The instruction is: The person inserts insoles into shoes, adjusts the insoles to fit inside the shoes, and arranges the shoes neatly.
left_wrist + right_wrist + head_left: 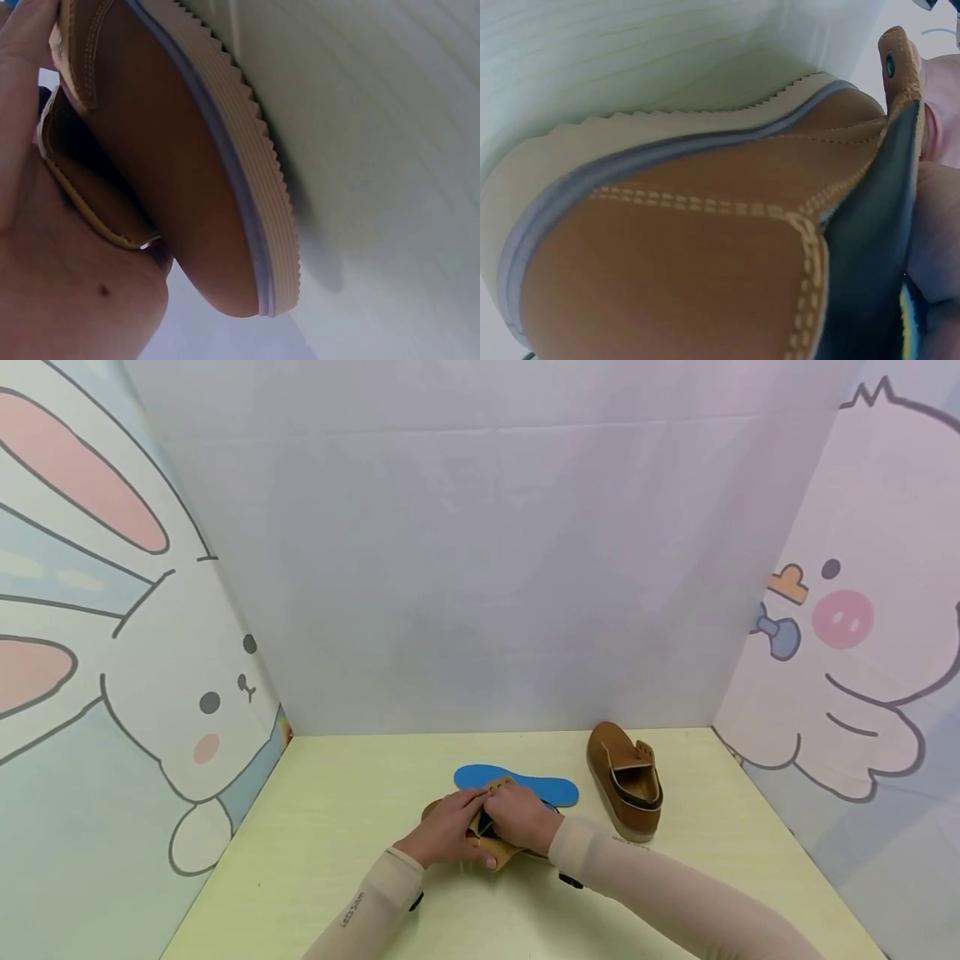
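Observation:
A brown leather shoe [176, 165] with a ridged pale sole sits on the table under both hands. My left hand [448, 833] holds it at the front of the opening, fingers on one lace flap and thumb by the other. The curled right hand [520, 817] reaches into the opening, beside the lace flap [901, 67]. Against its fingers, a blue insole [910, 330] with a yellow edge shows inside the dark collar; the fingertips are hidden. Another blue insole [551, 787] lies flat just behind the shoe.
A second brown shoe [611, 752] stands to the right, toe toward the back wall [480, 568]. Side walls with cartoon animals border the pale yellow table [337, 793].

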A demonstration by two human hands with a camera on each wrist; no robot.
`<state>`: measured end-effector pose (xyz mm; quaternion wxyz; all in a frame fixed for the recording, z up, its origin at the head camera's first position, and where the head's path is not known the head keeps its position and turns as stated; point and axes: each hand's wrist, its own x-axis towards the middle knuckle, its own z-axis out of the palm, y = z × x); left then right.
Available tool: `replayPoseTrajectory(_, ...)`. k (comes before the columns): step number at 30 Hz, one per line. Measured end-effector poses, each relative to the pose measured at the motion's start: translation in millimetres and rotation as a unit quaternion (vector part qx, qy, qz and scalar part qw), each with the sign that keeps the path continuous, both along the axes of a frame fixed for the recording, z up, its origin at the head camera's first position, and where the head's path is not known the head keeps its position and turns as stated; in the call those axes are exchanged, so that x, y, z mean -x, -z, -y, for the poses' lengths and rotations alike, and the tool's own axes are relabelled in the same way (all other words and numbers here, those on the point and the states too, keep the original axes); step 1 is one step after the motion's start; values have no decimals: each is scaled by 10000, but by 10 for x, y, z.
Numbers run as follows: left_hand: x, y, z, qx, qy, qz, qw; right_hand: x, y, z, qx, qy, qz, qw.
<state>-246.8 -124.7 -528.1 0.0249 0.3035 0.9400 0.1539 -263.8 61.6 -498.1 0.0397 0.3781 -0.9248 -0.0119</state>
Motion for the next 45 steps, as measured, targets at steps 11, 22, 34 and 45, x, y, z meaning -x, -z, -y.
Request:
replayPoseTrajectory(11, -17, 5, -5, -163, -30, 103, 9998, -28, 54, 8, 54, 52, -48, 10000)
replayPoseTrajectory(22, -1, 33, 18, -218, 4, 38, 9998, -15, 112, 27, 146, 342, 156, 9992)
replayPoseTrajectory(34, 3, 13, 7, -187, 28, 59, 9998, -25, 107, -13, 238, 400, 152, 9988)
replayPoseTrajectory(45, -10, 28, 13, -260, 85, 55, 9996, -15, 27, -18, -7, 354, 690, 9970)
